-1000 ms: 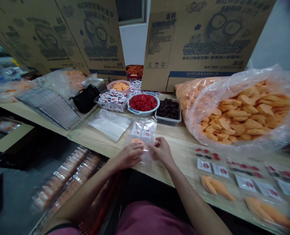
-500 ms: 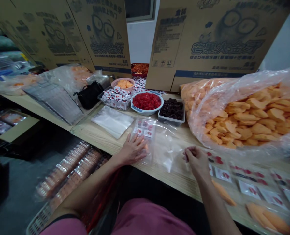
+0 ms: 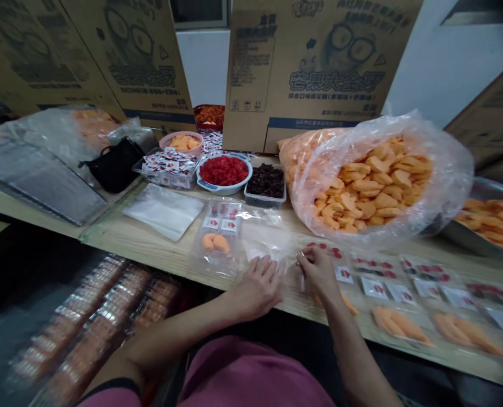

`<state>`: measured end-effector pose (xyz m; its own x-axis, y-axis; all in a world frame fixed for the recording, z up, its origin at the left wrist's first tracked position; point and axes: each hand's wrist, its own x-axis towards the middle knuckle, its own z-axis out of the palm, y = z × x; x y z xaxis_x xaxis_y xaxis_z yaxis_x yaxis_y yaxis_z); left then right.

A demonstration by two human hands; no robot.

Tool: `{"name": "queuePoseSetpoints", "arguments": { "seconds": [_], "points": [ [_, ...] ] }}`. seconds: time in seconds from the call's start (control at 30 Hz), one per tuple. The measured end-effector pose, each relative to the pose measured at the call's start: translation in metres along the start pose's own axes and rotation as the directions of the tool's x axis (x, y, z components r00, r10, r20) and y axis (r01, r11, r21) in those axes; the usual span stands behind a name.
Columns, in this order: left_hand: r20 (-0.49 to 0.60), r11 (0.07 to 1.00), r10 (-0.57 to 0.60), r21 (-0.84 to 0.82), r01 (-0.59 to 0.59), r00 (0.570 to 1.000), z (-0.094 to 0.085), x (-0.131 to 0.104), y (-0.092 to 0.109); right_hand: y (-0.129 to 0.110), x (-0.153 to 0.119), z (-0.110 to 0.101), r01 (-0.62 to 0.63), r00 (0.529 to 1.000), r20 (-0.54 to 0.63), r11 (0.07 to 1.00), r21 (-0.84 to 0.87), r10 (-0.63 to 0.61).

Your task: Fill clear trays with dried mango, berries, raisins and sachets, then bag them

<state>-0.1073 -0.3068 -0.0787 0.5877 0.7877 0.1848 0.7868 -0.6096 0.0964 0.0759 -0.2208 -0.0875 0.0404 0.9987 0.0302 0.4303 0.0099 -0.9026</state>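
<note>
My left hand (image 3: 257, 288) lies flat, fingers stretched out, on the near end of a clear plastic bag (image 3: 266, 240). My right hand (image 3: 319, 274) is closed in a pinch on thin clear plastic at the right, which looks like this bag's edge; the fingertips partly hide it. Left of my left hand lies a filled clear pack (image 3: 215, 243) with two orange curved pieces, two small printed sachets and red and dark pieces. Just right of my right hand, several similar filled packs (image 3: 399, 325) line the table's front, the nearest partly covered by my right forearm.
Behind are a tub of sachets (image 3: 169, 169), a bowl of red pieces (image 3: 224, 171), a tub of dark pieces (image 3: 266, 183) and a large bag of orange pieces (image 3: 374, 181). A stack of flat bags (image 3: 164, 210) lies left. Cardboard boxes (image 3: 319, 68) stand at the back.
My left hand has left the filled pack and moved right onto the clear bag. My right hand still pinches clear plastic. The view has turned to the right.
</note>
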Motion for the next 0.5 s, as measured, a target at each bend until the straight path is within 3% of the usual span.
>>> {"name": "queuePoseSetpoints", "arguments": {
  "seconds": [0.1, 0.17, 0.3, 0.4, 0.5],
  "points": [
    [0.08, 0.997, 0.065, 0.031, -0.068, 0.995, 0.015, 0.006, 0.008, 0.0, -0.011, -0.008, -0.009, 0.995, 0.096, 0.998, -0.062, 0.015],
    [0.083, 0.997, 0.044, 0.06, -0.049, 0.996, 0.02, 0.005, 0.012, -0.001, -0.016, -0.01, 0.019, 0.991, 0.133, 0.991, -0.13, -0.002],
    [0.053, 0.992, 0.013, 0.127, -0.02, 0.999, 0.023, 0.005, 0.021, -0.003, -0.019, -0.011, 0.123, 0.989, 0.115, 0.946, -0.301, -0.092],
    [0.009, 0.988, 0.056, 0.147, -0.056, 0.998, 0.024, 0.005, 0.027, -0.008, -0.022, -0.025, 0.142, 0.983, -0.011, 0.804, -0.577, -0.182],
    [-0.047, 0.982, 0.099, 0.168, -0.09, 0.994, 0.025, 0.002, 0.026, -0.014, -0.026, -0.042, -0.032, 0.989, -0.109, 0.583, -0.812, -0.098]
  ]
}}
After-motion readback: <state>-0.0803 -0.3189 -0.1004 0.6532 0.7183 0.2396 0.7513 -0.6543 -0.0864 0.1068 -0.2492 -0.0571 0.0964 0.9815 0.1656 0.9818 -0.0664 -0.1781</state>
